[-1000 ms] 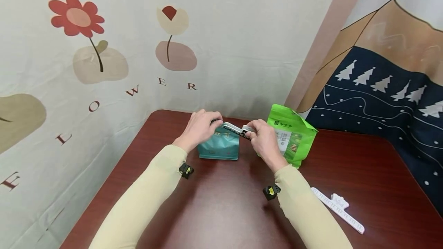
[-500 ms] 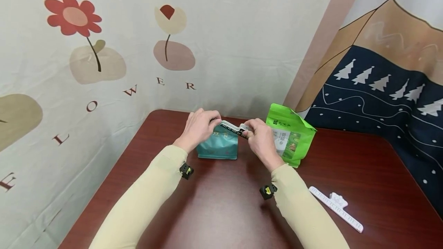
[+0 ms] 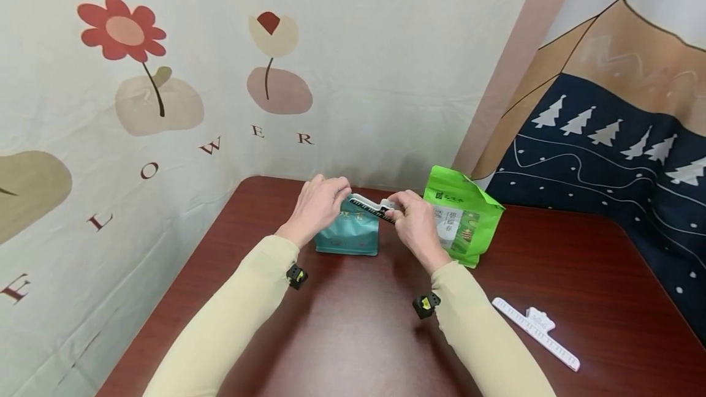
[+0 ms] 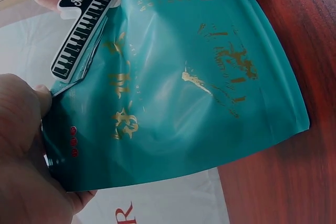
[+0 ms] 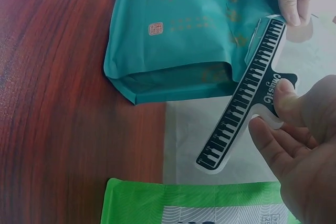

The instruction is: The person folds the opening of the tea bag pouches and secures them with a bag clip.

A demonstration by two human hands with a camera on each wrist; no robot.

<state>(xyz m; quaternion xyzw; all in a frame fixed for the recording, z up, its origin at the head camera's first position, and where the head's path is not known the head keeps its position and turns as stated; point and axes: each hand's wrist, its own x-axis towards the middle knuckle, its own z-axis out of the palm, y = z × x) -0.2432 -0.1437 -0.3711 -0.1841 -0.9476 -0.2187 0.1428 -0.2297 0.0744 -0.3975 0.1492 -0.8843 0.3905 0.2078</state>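
Observation:
A teal pouch bag (image 3: 349, 236) with gold lettering stands on the table. My left hand (image 3: 317, 206) grips its top left corner, with the thumb on the near face in the left wrist view. My right hand (image 3: 417, 223) pinches the tab of a long bag clip (image 5: 244, 95), black and white with a piano-key pattern and the word "Music". The clip slants along the pouch's top edge (image 4: 86, 64); in the left wrist view its far end lies close to my left thumb. The clip's back side is hidden.
A bright green pouch bag (image 3: 478, 225) stands just right of my right hand. Beyond my right forearm, a white clip (image 3: 537, 332) lies on the dark red wooden table (image 3: 342, 336). A printed cloth (image 3: 375, 78) hangs behind the table's far edge.
My right hand and the piano-key clip have shifted slightly left along the pouch's top. My left hand keeps its hold on the corner, nearly still.

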